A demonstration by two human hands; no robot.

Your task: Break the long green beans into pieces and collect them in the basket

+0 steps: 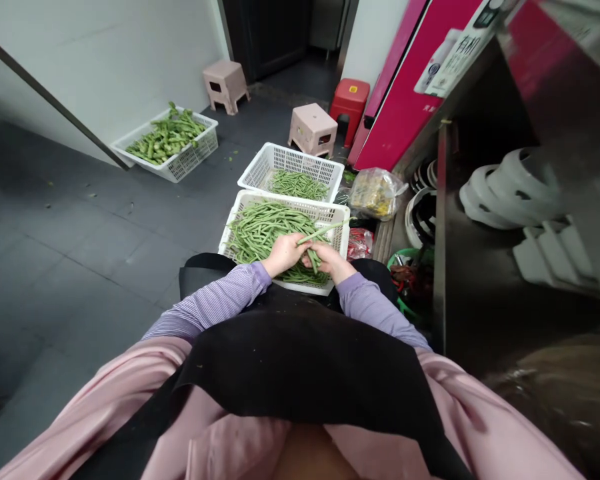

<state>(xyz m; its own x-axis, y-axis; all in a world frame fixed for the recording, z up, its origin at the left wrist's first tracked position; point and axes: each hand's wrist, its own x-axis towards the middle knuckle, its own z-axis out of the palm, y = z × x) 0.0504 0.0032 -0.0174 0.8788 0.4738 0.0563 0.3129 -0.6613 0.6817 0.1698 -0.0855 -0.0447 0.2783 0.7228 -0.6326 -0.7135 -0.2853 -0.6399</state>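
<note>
Both my hands meet above a white plastic basket heaped with long green beans, close in front of my lap. My left hand is closed around a green bean that points out to the right. Fingers curled, my right hand grips green beans whose ends stick out below it. Just beyond stands a second white basket, with shorter bean pieces lying in it.
A basket of green vegetables sits by the left wall. Pink stools and a red stool stand ahead. To the right are a bagged yellow item, a green tub and a metal shelf with white dishes.
</note>
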